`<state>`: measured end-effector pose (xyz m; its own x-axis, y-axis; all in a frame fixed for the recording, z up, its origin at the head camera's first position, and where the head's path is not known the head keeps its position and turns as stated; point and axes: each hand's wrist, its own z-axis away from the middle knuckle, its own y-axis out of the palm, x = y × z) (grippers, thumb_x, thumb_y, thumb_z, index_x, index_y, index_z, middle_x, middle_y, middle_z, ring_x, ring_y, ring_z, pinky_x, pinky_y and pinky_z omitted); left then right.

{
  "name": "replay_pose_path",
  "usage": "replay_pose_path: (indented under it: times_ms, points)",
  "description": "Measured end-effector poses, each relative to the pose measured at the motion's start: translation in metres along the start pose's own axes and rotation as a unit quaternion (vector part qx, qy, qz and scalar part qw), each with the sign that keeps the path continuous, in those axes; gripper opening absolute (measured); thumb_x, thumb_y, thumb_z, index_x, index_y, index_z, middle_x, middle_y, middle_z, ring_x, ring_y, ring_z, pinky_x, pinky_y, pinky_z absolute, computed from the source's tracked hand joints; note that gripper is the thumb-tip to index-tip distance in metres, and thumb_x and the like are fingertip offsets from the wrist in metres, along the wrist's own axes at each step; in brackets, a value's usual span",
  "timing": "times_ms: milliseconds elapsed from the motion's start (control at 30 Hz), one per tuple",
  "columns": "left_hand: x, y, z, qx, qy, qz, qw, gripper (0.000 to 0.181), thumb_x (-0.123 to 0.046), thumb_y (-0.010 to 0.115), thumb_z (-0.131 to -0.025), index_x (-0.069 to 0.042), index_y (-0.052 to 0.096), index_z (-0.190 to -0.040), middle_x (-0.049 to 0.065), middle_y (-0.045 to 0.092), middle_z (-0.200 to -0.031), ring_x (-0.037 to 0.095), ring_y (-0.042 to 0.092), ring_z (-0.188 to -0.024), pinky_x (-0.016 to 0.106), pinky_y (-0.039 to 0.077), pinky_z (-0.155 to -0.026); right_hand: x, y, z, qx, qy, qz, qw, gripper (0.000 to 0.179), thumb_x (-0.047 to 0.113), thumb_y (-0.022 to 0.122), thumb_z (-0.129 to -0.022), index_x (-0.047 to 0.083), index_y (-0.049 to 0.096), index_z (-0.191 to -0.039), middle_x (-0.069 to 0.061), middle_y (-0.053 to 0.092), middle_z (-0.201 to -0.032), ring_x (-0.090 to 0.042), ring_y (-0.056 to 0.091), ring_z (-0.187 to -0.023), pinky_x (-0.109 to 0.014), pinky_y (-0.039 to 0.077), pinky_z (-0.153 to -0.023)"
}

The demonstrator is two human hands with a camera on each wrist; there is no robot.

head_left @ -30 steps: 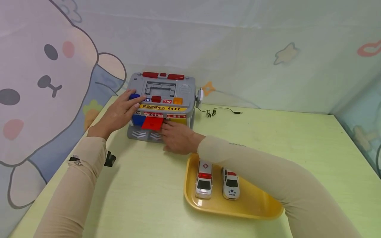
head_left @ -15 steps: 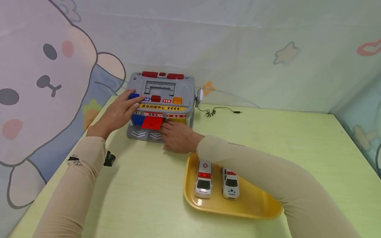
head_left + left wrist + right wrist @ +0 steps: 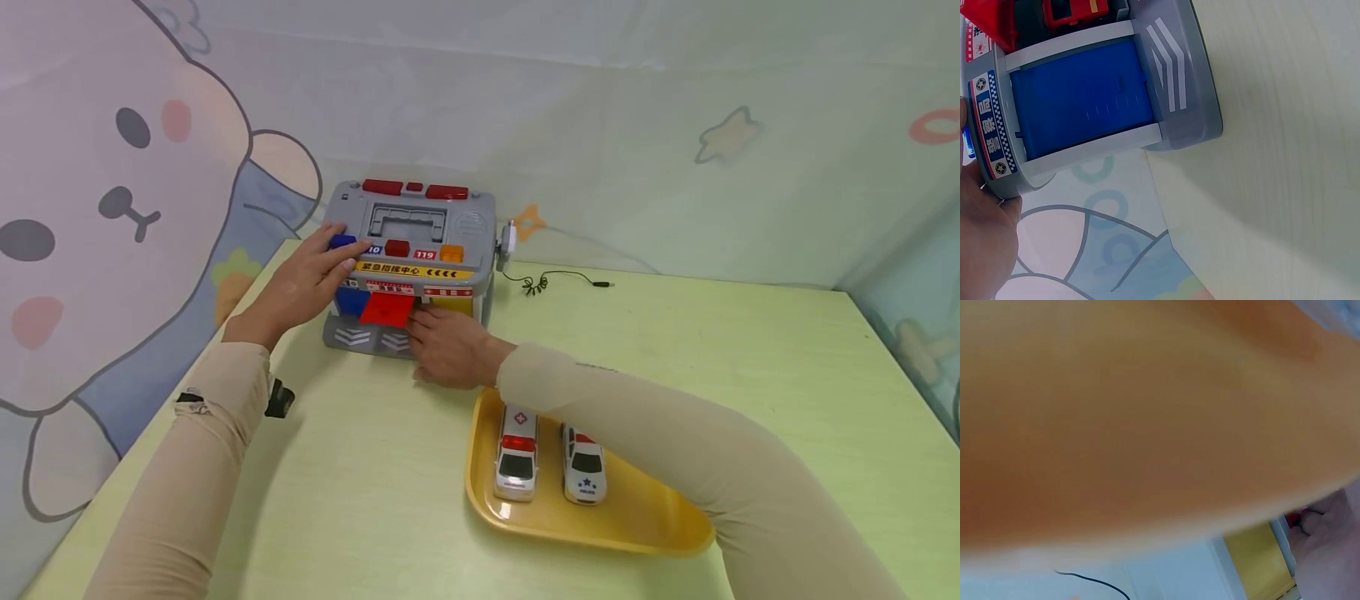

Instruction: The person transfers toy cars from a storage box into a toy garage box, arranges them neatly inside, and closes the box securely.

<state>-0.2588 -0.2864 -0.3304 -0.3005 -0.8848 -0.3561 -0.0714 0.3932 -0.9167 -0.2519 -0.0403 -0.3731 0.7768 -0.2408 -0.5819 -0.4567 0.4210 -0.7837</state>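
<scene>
At the back left of the table stands a grey toy rescue station with red lights, coloured buttons and three bays. My left hand rests on its top left corner, fingers around the blue button. The red door of the middle bay is swung up. Inside that bay shows a red toy vehicle. Next to it, the blue door is down. My right hand reaches in under the red door from the right, beside the yellow door; its fingertips are partly hidden.
A yellow tray in front holds a toy ambulance and a toy police car. My right forearm passes over the tray. A thin black cable with a plug lies right of the station, near the patterned backdrop.
Both hands keep their places at the station, and the red door stays up. Only the head view shifts slightly.
</scene>
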Motion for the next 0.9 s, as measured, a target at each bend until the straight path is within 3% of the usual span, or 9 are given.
replay_pose_path:
  times_ms: [300,533,900]
  points:
    - [0.000,0.000,0.000,-0.002,-0.002,0.000,1.0000,0.046,-0.029,0.040,-0.108,-0.018,0.044,-0.152,0.020,0.019,-0.166,0.040,0.009,-0.155,0.065,0.018,-0.120,-0.001,0.003,0.002,-0.010,-0.003,-0.017,0.9998,0.070,0.057,0.032,-0.104,0.010,0.036,-0.155,-0.008,0.037,-0.162,-0.027,0.033,-0.150,-0.040,0.020,-0.126]
    - [0.000,0.000,0.000,0.000,-0.006,0.003,1.0000,0.046,-0.029,0.039,-0.108,-0.019,0.043,-0.153,0.019,0.018,-0.166,0.040,0.009,-0.155,0.066,0.018,-0.120,-0.002,0.000,0.010,-0.018,-0.011,-0.075,0.9970,0.069,0.060,0.026,-0.103,0.018,0.032,-0.158,-0.004,0.031,-0.165,-0.025,0.026,-0.154,-0.041,0.015,-0.127]
    - [0.000,0.001,0.000,0.003,-0.008,0.001,1.0000,0.047,-0.031,0.039,-0.108,-0.020,0.042,-0.153,0.018,0.017,-0.167,0.039,0.007,-0.156,0.066,0.017,-0.120,0.010,-0.023,0.028,-0.028,-0.036,-0.222,0.9740,0.075,0.064,0.030,-0.101,0.014,0.035,-0.156,-0.003,0.026,-0.166,-0.021,0.019,-0.156,-0.037,0.010,-0.127]
